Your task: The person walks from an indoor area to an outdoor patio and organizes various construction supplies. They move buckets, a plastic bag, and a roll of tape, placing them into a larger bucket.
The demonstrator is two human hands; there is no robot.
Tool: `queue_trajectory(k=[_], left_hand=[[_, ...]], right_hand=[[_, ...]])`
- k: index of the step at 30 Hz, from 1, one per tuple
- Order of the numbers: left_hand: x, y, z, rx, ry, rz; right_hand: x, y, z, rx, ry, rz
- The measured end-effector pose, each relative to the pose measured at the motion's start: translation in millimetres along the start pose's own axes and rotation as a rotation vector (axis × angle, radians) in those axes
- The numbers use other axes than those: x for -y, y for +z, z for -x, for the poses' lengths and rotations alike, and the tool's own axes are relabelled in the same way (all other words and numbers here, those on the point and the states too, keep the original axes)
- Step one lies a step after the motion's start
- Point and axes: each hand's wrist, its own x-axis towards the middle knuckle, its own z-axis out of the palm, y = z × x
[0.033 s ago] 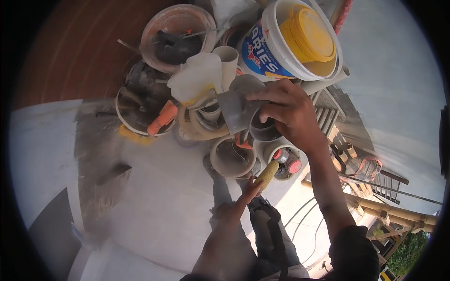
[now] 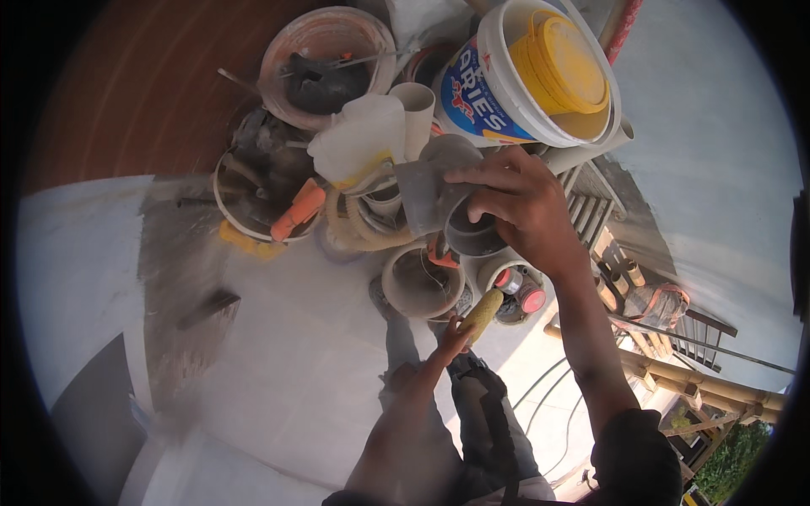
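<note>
In the upper middle, my right hand [image 2: 527,211] is closed on a grey branched pipe fitting [image 2: 422,198]. Its thumb and fingers grip the fitting's right side, and one round, dark opening faces me. Lower down and nearer my body, my left hand [image 2: 454,339] wraps round one end of a long yellowish sponge [image 2: 483,314]. The sponge points up toward the pipe fitting but stays apart from it. Below the fitting stands a grey bucket [image 2: 405,295] with an orange-handled tool [image 2: 440,251] at its rim. My left palm is hidden.
A white tub [image 2: 485,93] holding a yellow pail [image 2: 569,67] stands at the upper right. Farther left are a dusty basin [image 2: 278,97], a bucket of tools [image 2: 232,202] and a coiled hose [image 2: 342,228]. A bucket with red-capped cans [image 2: 527,295] sits right of the sponge.
The buckets and tub sit slightly farther right in the view. Both hands keep their grips, and the pipe fitting has barely moved.
</note>
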Motion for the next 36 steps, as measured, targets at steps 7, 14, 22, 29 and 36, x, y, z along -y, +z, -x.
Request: queue_trajectory(k=[7, 14, 22, 29, 36], left_hand=[[-11, -27, 6, 0.099, -0.012, 0.115], [-18, -33, 30, 0.049, 0.012, 0.331], [-16, -47, 45, -0.021, 0.046, 0.178], [-12, -61, 42, 0.041, 0.019, 0.279], [-13, -62, 43, -0.086, 0.147, 0.154]], right_hand=[[10, 22, -12, 0.059, -0.043, -0.213], [11, 19, -115, -0.443, 0.092, -0.298], [-58, 135, -272, -0.161, 0.027, 0.061], [-72, 202, -254, -0.202, -0.136, 0.148], [-76, 186, -266, -0.088, -0.210, 0.019]])
